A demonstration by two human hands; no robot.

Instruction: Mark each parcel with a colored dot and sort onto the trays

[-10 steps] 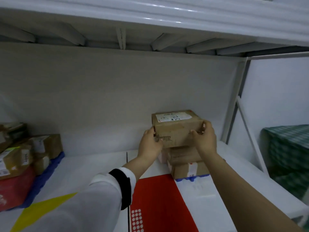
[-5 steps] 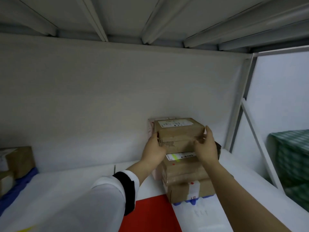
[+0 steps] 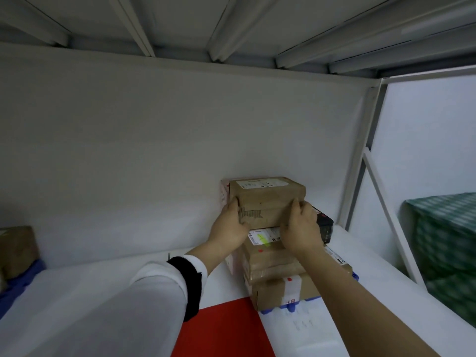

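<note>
A brown cardboard parcel (image 3: 265,199) with a white label on top sits on a stack of parcels (image 3: 273,261) at the back right of the white shelf. My left hand (image 3: 230,225) grips its left front corner and my right hand (image 3: 300,228) grips its right front edge. The stack rests on a blue tray (image 3: 293,306), mostly hidden under the boxes. Two lower parcels show red dots. A dark box (image 3: 324,225) pokes out behind my right hand.
A red sheet (image 3: 224,328) lies on the shelf (image 3: 103,287) in front of the stack. At the far left, another brown parcel (image 3: 16,248) sits on a second blue tray (image 3: 23,284). A white shelf post (image 3: 360,150) and diagonal brace stand right; green checked cloth (image 3: 448,248) lies beyond.
Both hands carried the top parcel back and set it on the stack. My view shifted right and upward, so the left parcels slid almost out of frame.
</note>
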